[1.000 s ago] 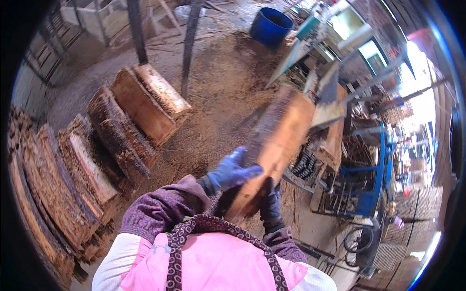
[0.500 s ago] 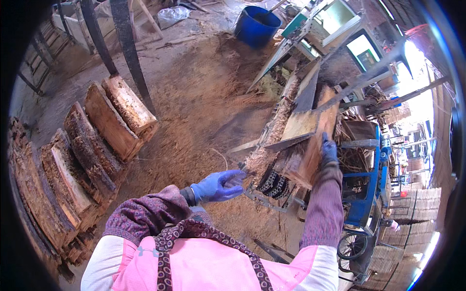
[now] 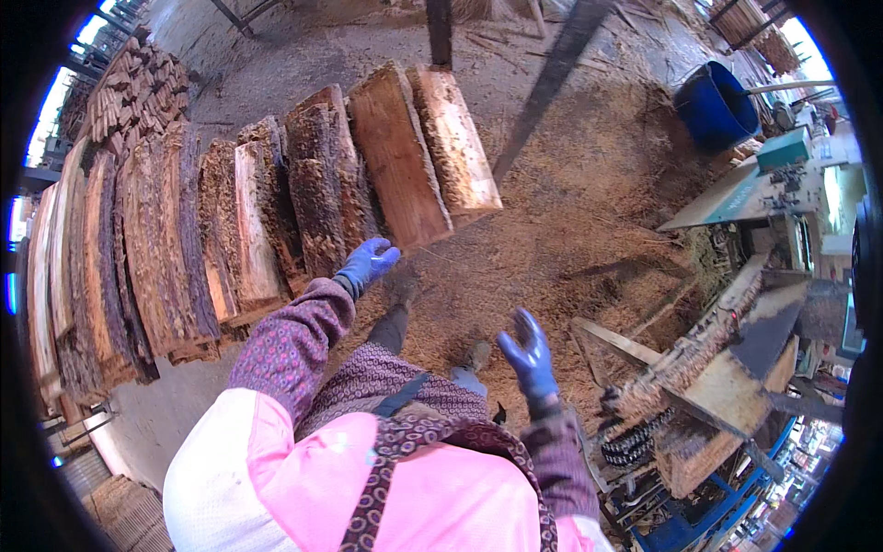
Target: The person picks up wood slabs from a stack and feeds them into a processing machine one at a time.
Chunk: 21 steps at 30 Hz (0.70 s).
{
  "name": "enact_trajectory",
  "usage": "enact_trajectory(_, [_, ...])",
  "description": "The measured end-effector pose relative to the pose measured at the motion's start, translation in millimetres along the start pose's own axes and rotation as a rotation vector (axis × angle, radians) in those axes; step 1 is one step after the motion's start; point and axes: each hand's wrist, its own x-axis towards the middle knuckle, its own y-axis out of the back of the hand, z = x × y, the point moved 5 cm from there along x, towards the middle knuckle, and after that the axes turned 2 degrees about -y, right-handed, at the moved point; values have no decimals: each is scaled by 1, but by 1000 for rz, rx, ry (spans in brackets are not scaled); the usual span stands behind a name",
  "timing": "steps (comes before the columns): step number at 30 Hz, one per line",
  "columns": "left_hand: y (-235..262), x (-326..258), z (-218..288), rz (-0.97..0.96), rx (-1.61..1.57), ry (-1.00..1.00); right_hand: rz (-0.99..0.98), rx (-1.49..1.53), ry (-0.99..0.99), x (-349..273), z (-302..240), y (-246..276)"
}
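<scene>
My left hand [image 3: 368, 264], in a blue glove, reaches beside the near end of a reddish sawn timber [image 3: 398, 156] in the row of wood. Its fingers are slightly bent and apart, holding nothing; whether the fingertips touch the wood I cannot tell. Right of that timber lies a paler slab [image 3: 455, 138], and left of it a dark, rough-barked slab [image 3: 320, 184]. My right hand [image 3: 529, 354], also blue-gloved, hangs in the air over the sawdust with fingers spread and nothing in them. A thick timber [image 3: 696, 465] rests on the machine at the right, away from both hands.
Several bark-edged slabs [image 3: 152, 239] stretch along the left. Dark chains [image 3: 635, 442] and a sawdust-covered rail [image 3: 685, 373] belong to the machine. A blue bucket [image 3: 717, 106] stands at the far right. Sawdust [image 3: 570, 230] covers the floor, and a dark post [image 3: 552, 83] rises ahead.
My view has turned left, from the machine toward the row of slabs. My right hand has let go of the timber on the machine. My left hand is now beside the reddish timber.
</scene>
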Motion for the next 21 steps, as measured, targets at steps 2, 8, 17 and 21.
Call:
enact_trajectory(2, [16,3,-4,22,-74,-44,-108,165,-54,89,44,-59])
enact_trajectory(8, [40,-12,-53,-65,-414,62,-37,597,-390,255,97,-185])
enact_trajectory(17, [53,10,-24,-241,-931,474,59,243,-166,225,-3,-168])
enact_trajectory(21, [37,43,7,-274,-1238,581,88,144,-107,187,-77,-140])
